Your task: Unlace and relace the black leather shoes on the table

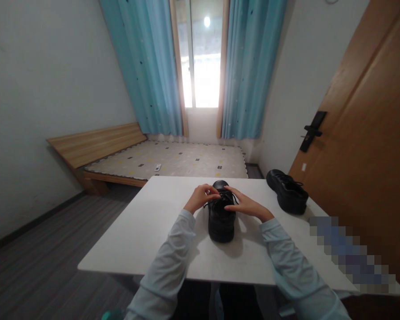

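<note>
Black shoe [222,218] sits heel-near on the table [146,231], putting its laces within reach. Left hand [200,198] and right hand [248,205] pinch them, fingertips together.

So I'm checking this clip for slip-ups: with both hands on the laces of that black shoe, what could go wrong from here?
1. The left hand and right hand work the laces from both sides; an uneven pull might twist the shoe on the smooth table.
2. The second shoe sits near the table's right edge; a stray elbow could possibly knock it off.
</note>
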### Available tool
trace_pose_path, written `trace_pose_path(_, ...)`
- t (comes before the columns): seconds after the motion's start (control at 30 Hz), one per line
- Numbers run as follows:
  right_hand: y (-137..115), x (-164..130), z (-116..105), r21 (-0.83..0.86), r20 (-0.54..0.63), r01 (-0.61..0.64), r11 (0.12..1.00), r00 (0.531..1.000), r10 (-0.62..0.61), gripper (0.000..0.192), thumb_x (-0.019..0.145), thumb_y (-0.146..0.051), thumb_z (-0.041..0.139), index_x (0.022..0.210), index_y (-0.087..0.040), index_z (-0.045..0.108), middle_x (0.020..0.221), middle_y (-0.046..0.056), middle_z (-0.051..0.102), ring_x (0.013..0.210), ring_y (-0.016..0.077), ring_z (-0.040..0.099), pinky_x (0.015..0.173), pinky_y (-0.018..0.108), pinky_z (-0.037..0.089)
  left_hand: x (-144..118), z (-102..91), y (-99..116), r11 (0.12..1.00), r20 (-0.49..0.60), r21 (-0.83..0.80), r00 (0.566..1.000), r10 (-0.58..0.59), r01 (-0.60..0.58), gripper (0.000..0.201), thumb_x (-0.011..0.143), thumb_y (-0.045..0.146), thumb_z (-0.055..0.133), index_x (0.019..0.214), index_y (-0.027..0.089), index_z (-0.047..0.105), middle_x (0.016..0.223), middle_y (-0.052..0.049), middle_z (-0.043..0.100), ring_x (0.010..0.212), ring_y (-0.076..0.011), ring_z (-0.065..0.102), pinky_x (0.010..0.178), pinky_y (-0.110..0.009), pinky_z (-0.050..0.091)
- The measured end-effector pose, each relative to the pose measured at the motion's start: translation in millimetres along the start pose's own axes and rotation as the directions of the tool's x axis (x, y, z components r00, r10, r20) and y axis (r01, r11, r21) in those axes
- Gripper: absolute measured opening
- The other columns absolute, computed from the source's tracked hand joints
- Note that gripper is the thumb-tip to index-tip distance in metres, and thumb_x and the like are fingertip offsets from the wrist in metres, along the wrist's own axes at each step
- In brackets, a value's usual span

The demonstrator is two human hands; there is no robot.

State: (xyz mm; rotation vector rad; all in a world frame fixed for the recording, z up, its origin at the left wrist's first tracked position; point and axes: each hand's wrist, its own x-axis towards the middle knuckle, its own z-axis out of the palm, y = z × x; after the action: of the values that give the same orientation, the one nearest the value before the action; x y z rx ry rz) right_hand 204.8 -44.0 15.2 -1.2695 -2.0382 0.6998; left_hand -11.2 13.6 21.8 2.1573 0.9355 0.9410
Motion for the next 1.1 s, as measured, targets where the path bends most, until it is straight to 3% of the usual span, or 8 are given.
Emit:
trace_pose_path(0.4,11,4,7,-0.005,-0.043,0.047,0.999,0.998,-0.047,0.075,0.069,-0.040,0.071,0.136,-0.024,0.041,0.141,0.012,0.043,0.131,0.0290,0.038,0.110,0.050,0.028,1,11.7,7,0.996,0.023,-0.086,0.999,-0.032,0.034,0.021,0.076,0.034,0.062,0.076,0.013,0.064,0.072,-0.002,0.065,0.065,-0.0120,0.054,0.061,-0.023,0.041)
trace_pose_path(0.73,4,5,5,0.003,0.007,0.030,1.000,1.000,-0.030,0.076,0.072,-0.041,0.068,0.138,-0.022,0.036,0.144,0.014,0.038,0.133,0.0276,0.036,0.111,0.048,0.025,-1,16.1,15,0.997,-0.072,-0.081,0.997,-0.012,0.006,0.013,0.083,0.029,0.051,0.078,0.017,0.054,0.076,-0.001,0.065,0.073,-0.0135,0.057,0.071,-0.025,0.044)
trace_pose_path(0.9,6,5,6,0.013,-0.001,0.030,0.999,1.000,-0.030,0.075,0.071,-0.039,0.069,0.137,-0.022,0.037,0.143,0.013,0.039,0.133,0.0280,0.035,0.111,0.048,0.025,0,14.4,16,0.976,0.008,-0.216,1.000,-0.005,0.007,0.019,0.083,0.033,0.052,0.076,0.016,0.053,0.069,0.000,0.061,0.067,-0.0127,0.056,0.067,-0.025,0.043)
trace_pose_path(1.1,11,5,5,0.003,0.039,0.028,1.000,0.999,-0.028,0.076,0.073,-0.037,0.067,0.139,-0.020,0.033,0.144,0.014,0.036,0.134,0.0286,0.032,0.112,0.049,0.021,-1,12.3,17,0.885,0.102,-0.462,0.995,-0.007,0.054,0.026,0.067,0.030,0.070,0.081,0.014,0.055,0.076,0.000,0.057,0.069,-0.0101,0.053,0.065,-0.022,0.040)
